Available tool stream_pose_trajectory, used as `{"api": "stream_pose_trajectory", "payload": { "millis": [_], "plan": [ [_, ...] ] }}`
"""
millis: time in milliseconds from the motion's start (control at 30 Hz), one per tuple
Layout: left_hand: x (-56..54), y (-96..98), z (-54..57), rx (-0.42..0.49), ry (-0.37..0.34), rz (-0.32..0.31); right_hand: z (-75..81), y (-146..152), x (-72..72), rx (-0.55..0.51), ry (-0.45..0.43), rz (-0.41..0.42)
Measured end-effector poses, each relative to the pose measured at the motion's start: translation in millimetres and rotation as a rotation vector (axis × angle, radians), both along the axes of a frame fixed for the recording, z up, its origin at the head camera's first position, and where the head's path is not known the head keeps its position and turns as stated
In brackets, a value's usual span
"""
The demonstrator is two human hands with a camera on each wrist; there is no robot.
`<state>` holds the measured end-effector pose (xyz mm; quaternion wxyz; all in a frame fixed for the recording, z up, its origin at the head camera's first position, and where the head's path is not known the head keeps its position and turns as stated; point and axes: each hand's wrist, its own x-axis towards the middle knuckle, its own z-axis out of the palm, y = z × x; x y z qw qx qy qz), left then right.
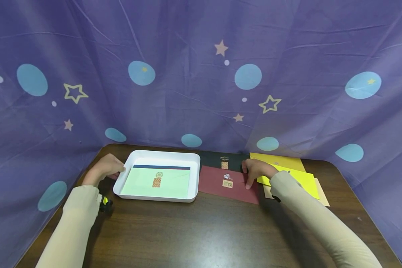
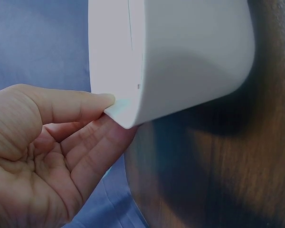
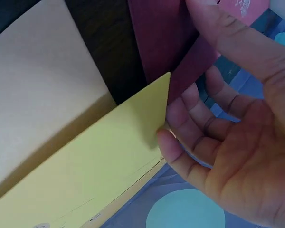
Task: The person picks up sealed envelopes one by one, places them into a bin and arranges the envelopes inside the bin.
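In the head view, my left hand [image 1: 104, 168] pinches the left rim of a white tray [image 1: 154, 198]. Its thumb lies inside the wall and the fingers outside in the left wrist view. A mint green envelope [image 1: 174, 181] with a patterned stamp and a round seal lies in the tray, over a dark blue strip [image 1: 164, 167]. To the tray's right, my right hand [image 1: 257, 170] holds a dark red envelope [image 1: 212, 182] near its right end. The thumb lies on its face, and the other fingers curl at its edge, close to a yellow envelope's corner [image 3: 159, 90].
Behind the dark red envelope lies a dark green envelope [image 1: 238, 160]. At the right, a bright yellow envelope [image 1: 306, 180] overlaps a darker yellow one [image 1: 293, 160] and a beige one [image 1: 322, 195]. A purple curtain [image 1: 187, 93] hangs behind the brown wooden table [image 1: 187, 234].
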<state>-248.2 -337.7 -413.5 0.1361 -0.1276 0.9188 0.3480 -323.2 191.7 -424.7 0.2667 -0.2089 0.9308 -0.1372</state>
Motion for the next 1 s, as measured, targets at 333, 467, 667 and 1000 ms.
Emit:
{"api": "stream_pose_trajectory", "payload": {
  "millis": [333, 467, 667, 1000],
  "plan": [
    [2.2, 1.5, 2.6, -0.014, 0.004, -0.019, -4.6, 5.5, -3.2, -0.010, -0.016, 0.030],
    [4.8, 2.8, 5.9, -0.006, 0.009, -0.026, -2.3, 6.0, -2.5, -0.046, -0.028, 0.040],
    [6.1, 3.8, 8.8, -0.001, 0.004, -0.028, 2.0, 5.8, -1.9, -0.081, -0.039, 0.046],
    [5.0, 3.5, 7.5, 0.002, 0.004, -0.030, 9.0, 8.2, -3.7, -0.058, -0.108, 0.028]
  ]
}}
